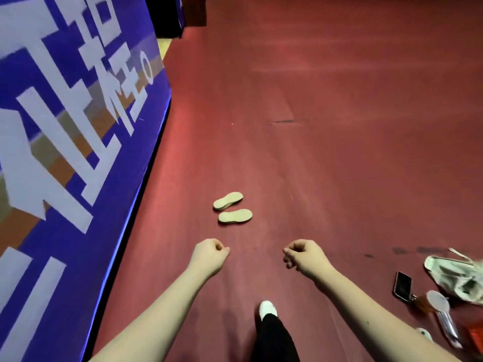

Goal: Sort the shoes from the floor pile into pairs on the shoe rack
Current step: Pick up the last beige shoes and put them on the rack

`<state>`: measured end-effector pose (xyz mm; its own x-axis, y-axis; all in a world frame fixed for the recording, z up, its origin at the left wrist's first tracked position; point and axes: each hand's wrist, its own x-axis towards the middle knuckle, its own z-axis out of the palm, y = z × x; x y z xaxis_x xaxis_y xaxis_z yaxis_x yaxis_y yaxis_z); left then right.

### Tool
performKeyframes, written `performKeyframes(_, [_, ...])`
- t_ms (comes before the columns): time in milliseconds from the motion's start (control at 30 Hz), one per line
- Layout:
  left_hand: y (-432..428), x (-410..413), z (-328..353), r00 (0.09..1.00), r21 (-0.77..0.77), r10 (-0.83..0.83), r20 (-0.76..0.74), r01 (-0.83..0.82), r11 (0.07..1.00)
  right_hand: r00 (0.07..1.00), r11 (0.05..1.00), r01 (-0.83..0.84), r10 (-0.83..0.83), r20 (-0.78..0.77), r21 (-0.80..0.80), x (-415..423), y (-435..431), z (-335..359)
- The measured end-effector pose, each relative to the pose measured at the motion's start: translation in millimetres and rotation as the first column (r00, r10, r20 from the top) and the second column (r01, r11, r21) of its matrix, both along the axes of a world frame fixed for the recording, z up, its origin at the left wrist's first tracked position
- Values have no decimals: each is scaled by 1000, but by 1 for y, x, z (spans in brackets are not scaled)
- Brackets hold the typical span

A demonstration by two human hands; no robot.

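Two pale beige shoes lie sole-up side by side on the red floor, one (228, 201) a little farther off and the other (235, 215) nearer. My left hand (211, 252) hangs in front of me with loosely curled fingers and holds nothing. My right hand (300, 253) does the same, a short way to the right. Both hands are nearer to me than the shoes and do not touch them. No shoe rack is in view.
A tall blue barrier (78, 152) with white lettering runs along the left. At the right edge lie a light cloth bag (454, 278), a dark phone (402, 284) and a bottle (444, 317). My white-shoed foot (267, 308) stands below.
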<state>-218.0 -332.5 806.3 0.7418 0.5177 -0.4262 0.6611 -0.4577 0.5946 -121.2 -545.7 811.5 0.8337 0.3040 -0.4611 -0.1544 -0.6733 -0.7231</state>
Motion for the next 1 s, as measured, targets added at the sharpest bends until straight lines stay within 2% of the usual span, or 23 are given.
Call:
performKeyframes(100, [30,59,-28,993,-18,-4,-121,2,1000,988,999,41,-39,-147,12,62,31,-40])
performKeyframes(233, [79,130,-48,972,-2,44,-232,-46,999,973,999,6,-16,-229,-44,147,78,-77])
performKeyframes(367, [138,196,-68,958,-3,78,-275,-82,997,952,998,-15,-3,-307,-56,227,138,-104])
performKeyframes(633, [247,283,-152,919,-69,84,-385,-119,990,878,984,91,-152,-454,-154,323,236,-183])
performKeyframes(800, [336,352,-230,879,-15,-39,-475,36,999,800,947,260,-320,-507,-188,373,304,-262])
performKeyframes(1000, [399,419,-368,835,-9,-134,-534,153,988,659,917,347,-388,-644,-197,420,371,-396])
